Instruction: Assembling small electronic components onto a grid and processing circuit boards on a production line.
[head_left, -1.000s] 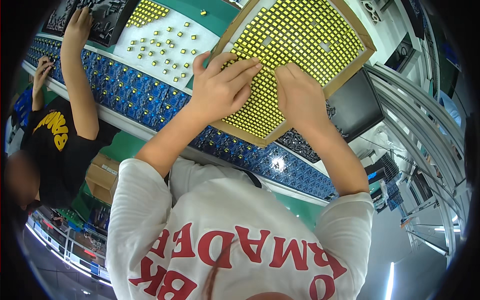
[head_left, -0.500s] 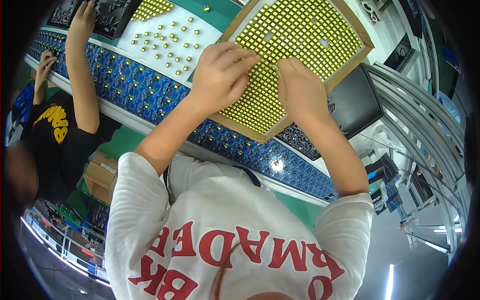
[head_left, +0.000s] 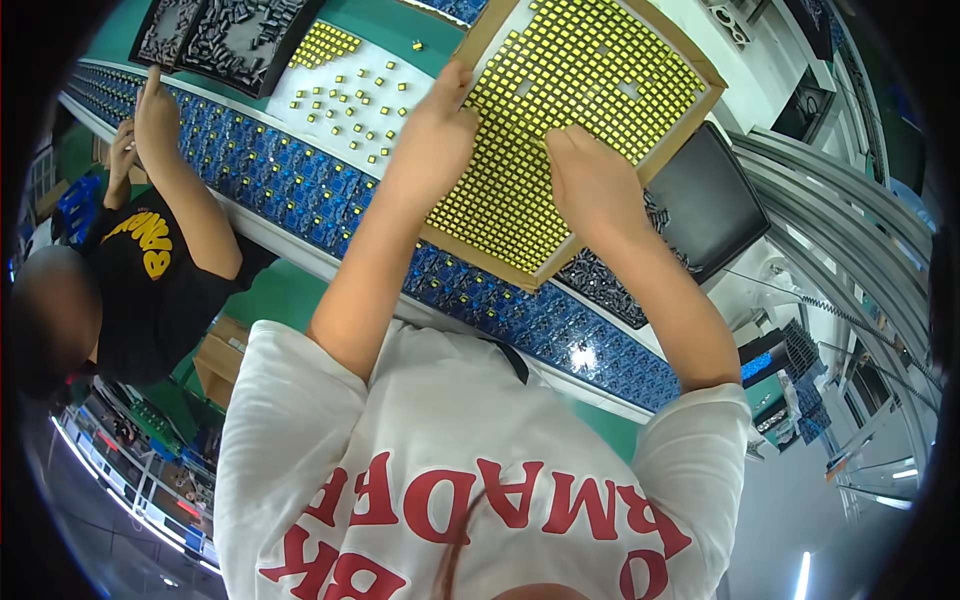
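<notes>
A shallow cardboard tray [head_left: 672, 150] lies tilted across the bench, filled with rows of small square yellow-topped components [head_left: 510, 200]. My left hand [head_left: 436, 135] is closed at its left rim, with the fingertips near the upper left edge. Over the middle of the rows is my right hand [head_left: 592, 185], its fingers bent and pressed together; whatever they may hold is hidden. A few gaps show among the rows farther up. Beneath the tray's near corner runs a long strip of blue circuit boards [head_left: 480, 300], several bearing yellow components.
Loose yellow components lie on a white foam sheet [head_left: 345, 120] left of the tray. Black bins [head_left: 225, 45] of dark parts stand at the far left, with another black bin [head_left: 715, 205] at right. At left, a co-worker's hands [head_left: 150, 120] are over the boards.
My left hand has moved from over the components to the tray's left rim. My right hand has shifted slightly left and down. The co-worker's raised arm has come down toward the boards.
</notes>
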